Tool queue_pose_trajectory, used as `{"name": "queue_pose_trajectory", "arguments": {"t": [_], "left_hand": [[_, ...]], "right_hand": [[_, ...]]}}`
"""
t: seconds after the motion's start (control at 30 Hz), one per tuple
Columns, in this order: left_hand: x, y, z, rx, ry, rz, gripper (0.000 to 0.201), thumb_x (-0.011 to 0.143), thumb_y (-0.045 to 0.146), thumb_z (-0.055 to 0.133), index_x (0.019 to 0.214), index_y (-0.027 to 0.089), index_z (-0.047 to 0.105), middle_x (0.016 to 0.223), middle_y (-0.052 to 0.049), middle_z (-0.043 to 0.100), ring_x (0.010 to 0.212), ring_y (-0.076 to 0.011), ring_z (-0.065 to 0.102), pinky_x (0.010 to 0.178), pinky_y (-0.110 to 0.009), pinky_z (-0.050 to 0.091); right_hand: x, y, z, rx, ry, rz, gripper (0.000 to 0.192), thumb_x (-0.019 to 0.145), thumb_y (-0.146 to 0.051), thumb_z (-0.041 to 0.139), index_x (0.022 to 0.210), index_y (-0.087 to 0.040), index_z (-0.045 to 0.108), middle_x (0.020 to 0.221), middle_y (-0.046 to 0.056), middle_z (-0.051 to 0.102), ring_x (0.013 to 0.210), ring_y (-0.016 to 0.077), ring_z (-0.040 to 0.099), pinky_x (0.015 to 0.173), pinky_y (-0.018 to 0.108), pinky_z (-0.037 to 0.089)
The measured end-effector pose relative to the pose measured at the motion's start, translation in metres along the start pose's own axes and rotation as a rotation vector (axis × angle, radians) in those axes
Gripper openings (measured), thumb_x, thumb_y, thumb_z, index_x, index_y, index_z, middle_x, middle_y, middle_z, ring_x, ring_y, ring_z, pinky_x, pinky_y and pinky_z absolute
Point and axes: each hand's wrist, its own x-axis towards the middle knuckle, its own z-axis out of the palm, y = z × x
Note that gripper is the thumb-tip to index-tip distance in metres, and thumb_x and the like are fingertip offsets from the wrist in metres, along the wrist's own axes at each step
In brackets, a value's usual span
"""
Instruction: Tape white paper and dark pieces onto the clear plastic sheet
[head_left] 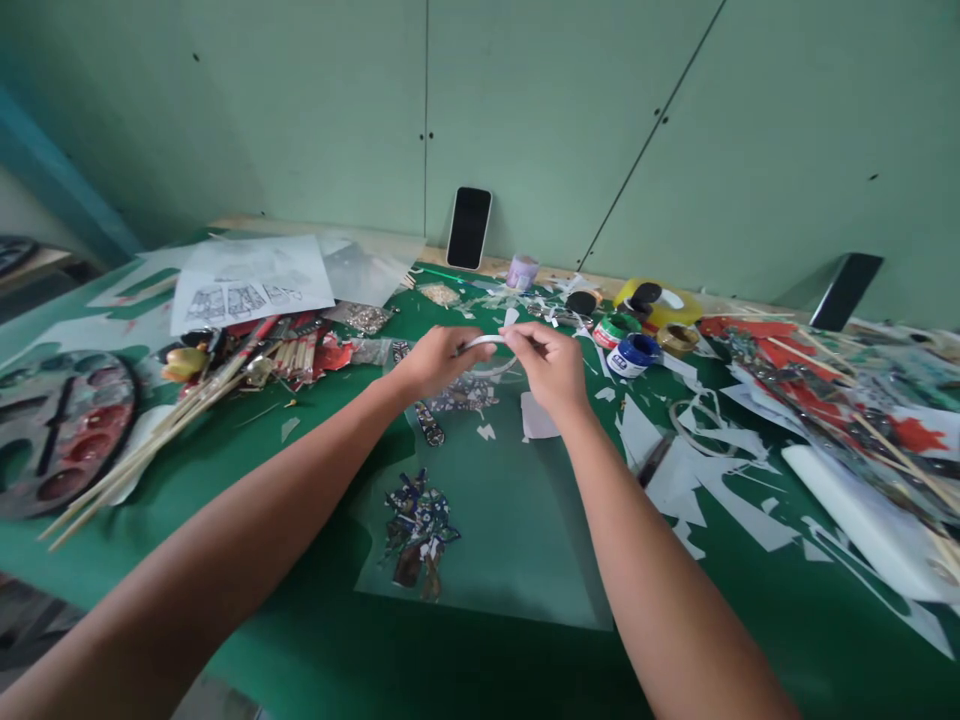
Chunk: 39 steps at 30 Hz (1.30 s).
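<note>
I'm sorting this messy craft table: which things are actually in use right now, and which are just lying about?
In use: left hand and right hand pinch a white strip over the clear sheet.

Lying about: paint palette, bamboo sticks, blue-lidded jar, phone, paper scraps.

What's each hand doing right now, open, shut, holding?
Left hand: closed, pinching one end of the white strip.
Right hand: closed, pinching the strip's other end.

Green table (315, 640): clear sheet (517, 520), paper scraps (720, 490), palette (60, 425), paint jars (634, 353).
</note>
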Motion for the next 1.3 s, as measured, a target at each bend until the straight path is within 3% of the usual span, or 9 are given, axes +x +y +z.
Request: {"name": "queue_pose_trajectory", "arguments": {"t": [0.13,0.47,0.6,0.73,0.83,0.9,1.07,1.17,1.3], "left_hand": [[0.000,-0.003,0.005,-0.253,0.054,-0.085,0.034,0.093,0.041,0.046,0.074,0.016,0.059,0.056,0.001,0.049,0.051,-0.0100,0.043,0.052,-0.024,0.033],[-0.003,-0.001,0.009,-0.531,0.060,-0.123,0.029,0.093,0.042,0.044,0.090,0.017,0.057,0.054,0.005,0.039,0.047,-0.0087,0.036,0.047,-0.024,0.034],[-0.005,-0.009,0.002,-0.363,0.211,-0.116,0.025,0.094,0.034,0.041,0.101,0.017,0.058,0.059,0.002,0.050,0.053,-0.0100,0.046,0.055,-0.024,0.041],[-0.010,-0.014,-0.012,-0.118,0.385,-0.166,0.038,0.094,0.027,0.039,0.130,0.018,0.048,0.072,0.000,0.063,0.061,-0.0116,0.054,0.063,-0.026,0.046],[-0.013,-0.010,-0.020,0.032,0.446,-0.143,0.041,0.098,0.026,0.031,0.136,0.020,0.044,0.094,-0.006,0.069,0.073,-0.0131,0.060,0.073,-0.029,0.048],[-0.014,-0.006,-0.022,0.192,0.382,-0.094,0.038,0.098,0.024,0.030,0.125,0.021,0.057,0.103,-0.007,0.069,0.088,-0.0165,0.063,0.084,-0.033,0.047],[-0.017,-0.013,-0.010,0.493,-0.025,-0.125,0.033,0.092,0.025,0.045,0.117,0.024,0.066,0.121,-0.008,0.065,0.113,-0.0276,0.056,0.095,-0.043,0.041],[-0.022,-0.020,-0.001,0.546,-0.081,-0.158,0.043,0.092,0.038,0.049,0.131,0.022,0.058,0.136,-0.011,0.056,0.123,-0.0318,0.049,0.102,-0.047,0.038],[-0.024,-0.022,0.003,0.546,-0.101,-0.200,0.047,0.093,0.041,0.048,0.134,0.019,0.055,0.139,-0.012,0.053,0.125,-0.0326,0.048,0.104,-0.049,0.035]], "right_hand": [[0.000,-0.001,-0.002,-0.150,0.097,-0.024,0.031,0.091,-0.039,0.047,0.098,-0.019,0.070,0.102,0.008,0.071,0.084,0.0175,0.064,0.073,0.029,0.051],[-0.001,-0.002,0.006,-0.163,-0.040,-0.022,0.027,0.089,-0.035,0.050,0.098,-0.020,0.071,0.099,0.008,0.070,0.083,0.0179,0.065,0.070,0.029,0.052],[0.004,0.000,-0.012,-0.381,-0.019,0.030,0.032,0.088,-0.028,0.049,0.113,-0.021,0.067,0.096,0.007,0.069,0.076,0.0180,0.062,0.071,0.031,0.050],[-0.007,-0.007,-0.034,-0.625,-0.236,0.300,0.031,0.085,-0.033,0.058,0.111,-0.021,0.068,0.101,0.010,0.070,0.073,0.0211,0.064,0.063,0.033,0.047],[-0.018,-0.013,-0.037,-0.714,-0.382,0.350,0.040,0.078,-0.043,0.067,0.114,-0.023,0.069,0.117,0.014,0.066,0.085,0.0265,0.066,0.063,0.035,0.048],[-0.014,-0.014,-0.031,-0.717,-0.390,0.338,0.039,0.082,-0.043,0.064,0.114,-0.022,0.068,0.118,0.014,0.066,0.094,0.0280,0.066,0.069,0.036,0.050],[0.037,0.001,0.000,-0.795,-0.250,0.309,0.032,0.090,-0.036,0.053,0.111,-0.017,0.067,0.114,0.014,0.069,0.103,0.0268,0.064,0.082,0.037,0.049],[0.064,0.013,0.020,-0.894,-0.220,0.394,0.040,0.087,-0.044,0.057,0.108,-0.011,0.068,0.122,0.023,0.063,0.115,0.0319,0.058,0.087,0.040,0.048],[0.074,0.020,0.038,-0.876,-0.198,0.406,0.028,0.086,-0.024,0.059,0.106,-0.008,0.069,0.117,0.025,0.064,0.115,0.0322,0.059,0.090,0.040,0.048]]}}
